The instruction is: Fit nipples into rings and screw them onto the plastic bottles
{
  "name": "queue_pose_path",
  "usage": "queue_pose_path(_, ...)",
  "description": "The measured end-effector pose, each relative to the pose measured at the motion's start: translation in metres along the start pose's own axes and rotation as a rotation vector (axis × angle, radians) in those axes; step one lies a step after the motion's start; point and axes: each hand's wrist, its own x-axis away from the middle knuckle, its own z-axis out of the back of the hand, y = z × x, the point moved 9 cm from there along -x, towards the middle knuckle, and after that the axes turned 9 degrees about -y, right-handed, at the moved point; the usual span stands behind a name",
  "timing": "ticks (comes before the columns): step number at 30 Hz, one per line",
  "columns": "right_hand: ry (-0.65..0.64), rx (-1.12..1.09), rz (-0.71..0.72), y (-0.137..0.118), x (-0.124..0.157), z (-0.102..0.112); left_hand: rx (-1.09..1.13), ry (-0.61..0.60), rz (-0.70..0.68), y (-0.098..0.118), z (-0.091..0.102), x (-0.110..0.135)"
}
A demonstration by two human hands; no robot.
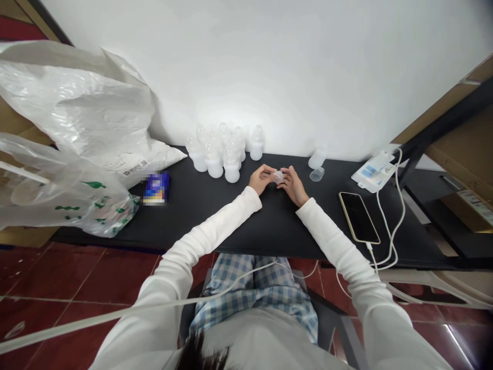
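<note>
Over the middle of the black table, my left hand [263, 178] pinches a small translucent bottle part [278, 177] between thumb and fingers. My right hand [294, 187] has its fingers curled against the other side of the same part. Its exact kind is too small to make out. To the right of my hands stands a white bottle body [317, 157] without a cover. A clear dome cap [317, 174] lies just in front of it. Several white feeding bottles with clear domed caps [231, 167] stand grouped beyond my left hand, and a single capped bottle [257, 144] stands slightly apart.
A large white plastic sack [77, 97] and a clear bag with green print [92, 198] crowd the left end. Near them lies a blue packet [156, 188]. On the right are a phone [359, 217] on a charging cable [393, 231] and a white-blue package [375, 171].
</note>
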Motion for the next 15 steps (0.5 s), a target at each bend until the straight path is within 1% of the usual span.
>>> queue_pose_path(2,0.001,0.032,0.020,-0.005,-0.002,0.007,-0.002,-0.057,-0.003,-0.005,-0.010,-0.008)
queue_pose_path(3,0.034,0.070,0.063,-0.012,-0.003,0.014,0.011,-0.075,0.002,-0.009,-0.015,-0.013)
queue_pose_path(4,0.088,0.111,0.117,-0.020,-0.003,0.023,0.028,-0.084,0.015,-0.014,-0.020,-0.019)
queue_pose_path(6,0.244,0.193,0.229,-0.038,-0.001,0.046,0.029,-0.091,0.067,-0.026,-0.031,-0.035)
queue_pose_path(8,0.425,0.265,0.333,-0.055,0.007,0.071,-0.059,-0.090,0.120,-0.038,-0.047,-0.053)
queue_pose_path(9,0.514,0.296,0.380,-0.063,0.012,0.083,-0.133,-0.087,0.130,-0.041,-0.056,-0.064)
queue_pose_path(11,0.673,0.362,0.462,-0.078,0.025,0.100,-0.260,-0.107,0.119,-0.045,-0.080,-0.086)
queue_pose_path(13,0.792,0.445,0.524,-0.089,0.037,0.109,-0.370,-0.152,0.099,-0.045,-0.109,-0.109)
queue_pose_path(15,0.858,0.508,0.564,-0.097,0.046,0.111,-0.505,-0.178,0.101,-0.045,-0.134,-0.128)
